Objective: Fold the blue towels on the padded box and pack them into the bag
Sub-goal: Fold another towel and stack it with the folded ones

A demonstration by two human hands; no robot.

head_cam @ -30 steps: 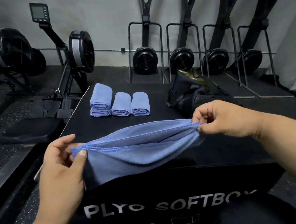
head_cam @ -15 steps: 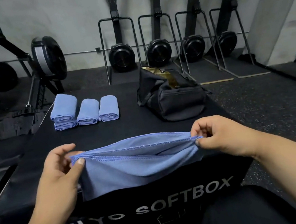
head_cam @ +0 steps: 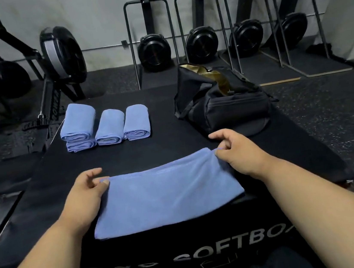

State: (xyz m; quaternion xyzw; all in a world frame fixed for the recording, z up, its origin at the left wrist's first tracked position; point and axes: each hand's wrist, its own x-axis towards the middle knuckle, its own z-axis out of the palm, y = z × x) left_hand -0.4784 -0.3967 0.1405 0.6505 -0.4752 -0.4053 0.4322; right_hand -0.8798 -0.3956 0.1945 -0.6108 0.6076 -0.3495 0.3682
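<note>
Head view: towel fold in progress on the padded box (head_cam: 172,143).

Your left hand (head_cam: 84,191) and right hand (head_cam: 239,150) pinch the blue towel (head_cam: 166,193) far corners, at 12 o'clock. Align edges squarely before creasing; bag (head_cam: 218,99) sits at 1 o'clock.

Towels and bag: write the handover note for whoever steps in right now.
Left hand: pinches the near towel's far left corner.
Right hand: pinches its far right corner.
That towel lies folded flat on the near part of the box.
Done: four folded towels sit at the far left of the box, two of them stacked.
The bag stands open at the far right of the box; no towel shows inside it.
Left: finish folding this towel, then pack all five into the bag.
</note>
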